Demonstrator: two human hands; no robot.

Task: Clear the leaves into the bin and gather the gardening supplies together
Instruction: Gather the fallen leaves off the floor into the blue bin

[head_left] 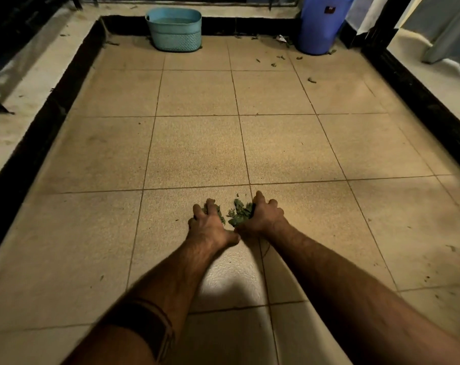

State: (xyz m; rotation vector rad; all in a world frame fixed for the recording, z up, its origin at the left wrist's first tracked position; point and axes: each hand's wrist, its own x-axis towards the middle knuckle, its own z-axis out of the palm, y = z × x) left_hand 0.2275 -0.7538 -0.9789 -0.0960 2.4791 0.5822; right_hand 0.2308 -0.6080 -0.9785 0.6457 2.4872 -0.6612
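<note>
Leaves (pixel 239 213) are seen in the head view at lower centre of the frame, heaped on the tiled floor (pixel 197 143) and being pressed together between the left hand (pixel 210 222) and right hand (pixel 263 216), both curled around the clump. Scattered leaves (pixel 277 60) are noted at upper right near the blue bin (pixel 319 27), so clearing is judged incomplete. A teal tub (pixel 174 29) is noted at upper centre; no gardening supplies can be identified.

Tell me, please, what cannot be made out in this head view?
- Blue bin: top cut off by the frame edge.
- Teal basket: contents hidden by its wall.
- Leaves: partly covered by left hand and right hand.
- Far scraps: too small to identify.
</note>
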